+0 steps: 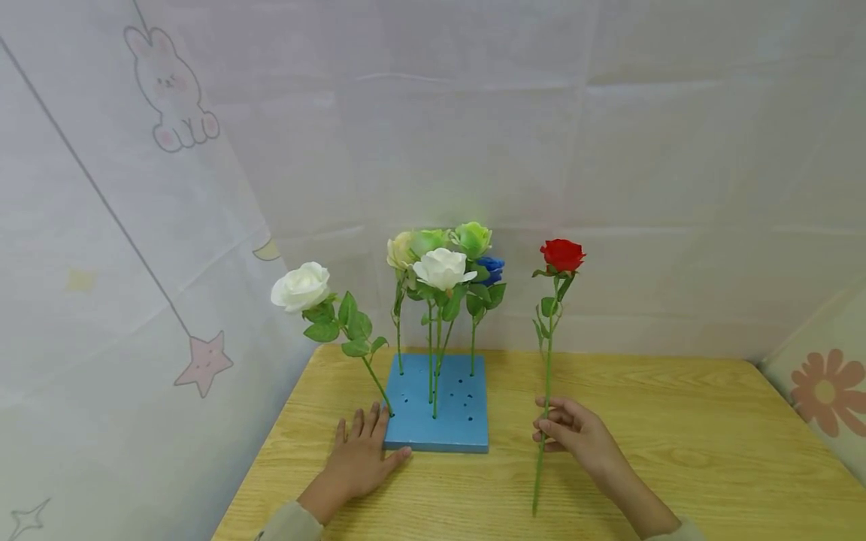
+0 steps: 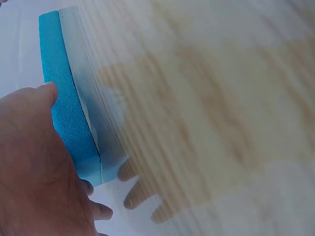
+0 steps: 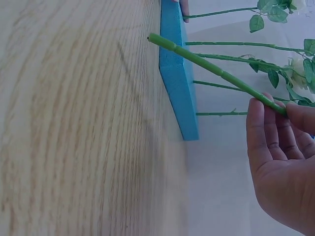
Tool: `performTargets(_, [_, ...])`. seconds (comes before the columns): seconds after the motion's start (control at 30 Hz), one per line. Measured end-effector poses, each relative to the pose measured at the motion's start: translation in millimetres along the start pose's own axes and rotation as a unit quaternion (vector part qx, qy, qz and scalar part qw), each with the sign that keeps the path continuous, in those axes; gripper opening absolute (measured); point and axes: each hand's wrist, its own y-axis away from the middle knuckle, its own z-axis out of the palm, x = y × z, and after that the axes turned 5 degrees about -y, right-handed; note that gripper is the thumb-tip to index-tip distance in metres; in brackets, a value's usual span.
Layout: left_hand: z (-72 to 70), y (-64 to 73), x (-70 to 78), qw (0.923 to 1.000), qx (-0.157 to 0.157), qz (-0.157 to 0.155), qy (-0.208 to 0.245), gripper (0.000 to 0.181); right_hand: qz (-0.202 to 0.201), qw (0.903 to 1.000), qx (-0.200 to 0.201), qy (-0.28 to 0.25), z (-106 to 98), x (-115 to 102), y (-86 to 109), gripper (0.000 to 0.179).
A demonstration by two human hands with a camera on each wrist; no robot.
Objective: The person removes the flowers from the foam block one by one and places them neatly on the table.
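Note:
My right hand (image 1: 580, 437) pinches the green stem of a red rose (image 1: 563, 255) between thumb and fingers, the bloom upright above the hand. In the right wrist view the bare lower stem (image 3: 206, 65) sticks out past the fingertips, clear of the table. My left hand (image 1: 360, 454) lies with fingers spread at the front left corner of a blue foam board (image 1: 436, 434), its thumb along the front edge. Close above those fingers a white rose (image 1: 301, 287) leans left out of a hole in the board.
Other flowers stand in the board: another white rose (image 1: 443, 268), a cream one (image 1: 401, 250), green ones (image 1: 472, 238) and a blue one (image 1: 490, 269). Several small holes show on its right side. A wooden table (image 1: 663, 421) lies beneath, with a pale wall cloth (image 1: 609, 150) behind.

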Motion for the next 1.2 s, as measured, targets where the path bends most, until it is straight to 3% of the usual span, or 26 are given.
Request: performTargets(1.2, [-7.0, 3.3, 1.5, 1.0, -0.003, 0.003, -0.003, 0.09, 0.047, 0.9971, -0.059, 0.007, -2, 26, -1.3, 0.054])
